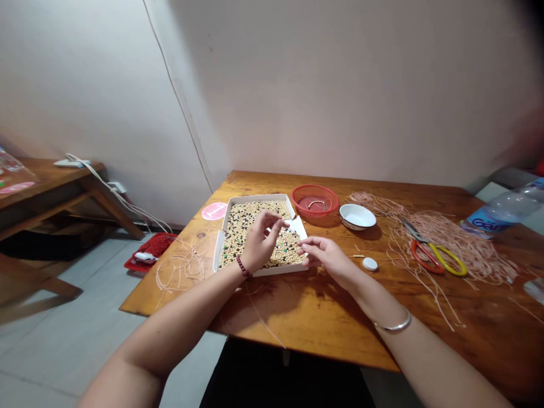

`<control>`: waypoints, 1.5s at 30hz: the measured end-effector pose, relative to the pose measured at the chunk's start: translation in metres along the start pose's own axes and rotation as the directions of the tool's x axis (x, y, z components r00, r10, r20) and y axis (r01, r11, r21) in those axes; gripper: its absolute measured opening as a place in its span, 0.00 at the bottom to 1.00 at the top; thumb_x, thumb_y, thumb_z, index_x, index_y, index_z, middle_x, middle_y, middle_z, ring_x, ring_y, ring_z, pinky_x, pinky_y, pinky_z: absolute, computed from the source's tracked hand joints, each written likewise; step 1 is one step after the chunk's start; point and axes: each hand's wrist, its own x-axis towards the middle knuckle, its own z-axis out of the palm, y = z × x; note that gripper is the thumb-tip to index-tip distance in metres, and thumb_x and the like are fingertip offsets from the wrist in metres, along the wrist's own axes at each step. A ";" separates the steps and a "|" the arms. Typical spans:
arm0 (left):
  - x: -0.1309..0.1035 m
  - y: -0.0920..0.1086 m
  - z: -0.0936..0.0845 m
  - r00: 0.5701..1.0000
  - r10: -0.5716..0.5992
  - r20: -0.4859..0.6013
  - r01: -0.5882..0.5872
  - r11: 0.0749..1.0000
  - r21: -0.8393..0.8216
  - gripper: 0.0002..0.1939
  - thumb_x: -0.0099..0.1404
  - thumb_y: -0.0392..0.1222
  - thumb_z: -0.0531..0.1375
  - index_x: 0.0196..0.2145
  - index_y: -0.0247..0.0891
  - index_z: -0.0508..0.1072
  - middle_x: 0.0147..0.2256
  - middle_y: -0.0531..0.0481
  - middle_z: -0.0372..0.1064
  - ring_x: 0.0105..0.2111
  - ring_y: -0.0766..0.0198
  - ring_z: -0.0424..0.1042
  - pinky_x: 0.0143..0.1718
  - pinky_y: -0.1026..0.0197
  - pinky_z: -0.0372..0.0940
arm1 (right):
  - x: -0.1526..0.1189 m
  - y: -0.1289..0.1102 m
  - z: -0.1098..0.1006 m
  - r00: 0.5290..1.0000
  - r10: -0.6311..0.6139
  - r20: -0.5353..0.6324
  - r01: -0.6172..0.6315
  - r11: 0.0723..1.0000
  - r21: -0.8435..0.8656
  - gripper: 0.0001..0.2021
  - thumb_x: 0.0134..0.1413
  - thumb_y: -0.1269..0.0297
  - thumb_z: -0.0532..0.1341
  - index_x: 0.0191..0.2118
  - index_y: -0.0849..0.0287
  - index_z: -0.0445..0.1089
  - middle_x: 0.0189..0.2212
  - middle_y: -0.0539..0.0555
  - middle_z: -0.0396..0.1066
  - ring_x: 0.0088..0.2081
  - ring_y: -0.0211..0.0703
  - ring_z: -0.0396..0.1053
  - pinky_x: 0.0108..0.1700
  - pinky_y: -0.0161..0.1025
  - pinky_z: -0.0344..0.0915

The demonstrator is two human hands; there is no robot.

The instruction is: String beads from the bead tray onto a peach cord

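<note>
A shallow white tray (217, 249) full of small cream, dark and a few green beads (238, 226) lies in the middle of the table. Over its right half is my left hand (262, 241), thumb and forefinger curled into a pinch. By the tray's right edge my right hand (323, 256) has its thumb and fingertips pressed together. What each pinch holds is too small to make out. Just beyond the fingertips a white piece of card or paper (300, 228) lies at the tray's right side.
Behind stand a red basket (315, 214) with a beaded strand and a white bowl (357, 216). To the right are a white cap (370, 264), scissors (437, 255), a heap of pink cord (463, 238) and a plastic bottle (501, 212). Loose cord (182, 269) lies left.
</note>
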 end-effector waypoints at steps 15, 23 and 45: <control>-0.003 0.006 -0.002 0.981 0.027 0.191 -0.016 0.998 -0.056 0.08 0.66 0.45 0.55 0.36 0.37 0.64 0.33 0.45 0.74 0.33 0.64 0.74 0.26 0.65 0.63 | -0.003 0.002 -0.001 0.996 -0.085 0.021 0.084 0.996 0.017 0.15 0.46 0.55 0.66 0.36 0.60 0.75 0.29 0.54 0.74 0.29 0.38 0.71 0.35 0.35 0.67; -0.002 0.000 0.000 0.997 -0.018 0.076 0.022 0.998 -0.055 0.08 0.66 0.44 0.55 0.36 0.37 0.64 0.33 0.45 0.74 0.35 0.63 0.74 0.25 0.66 0.62 | -0.001 -0.003 0.004 0.987 -0.124 -0.101 0.118 0.991 -0.063 0.17 0.39 0.53 0.69 0.31 0.62 0.76 0.27 0.55 0.74 0.26 0.38 0.70 0.33 0.38 0.67; -0.009 0.009 -0.001 0.985 0.088 0.149 -0.089 0.996 0.002 0.06 0.66 0.42 0.56 0.36 0.36 0.66 0.31 0.47 0.73 0.30 0.66 0.72 0.25 0.67 0.61 | -0.003 -0.002 0.005 0.971 -0.231 -0.052 0.221 0.962 -0.160 0.19 0.39 0.50 0.68 0.32 0.62 0.75 0.29 0.57 0.75 0.24 0.37 0.68 0.27 0.36 0.67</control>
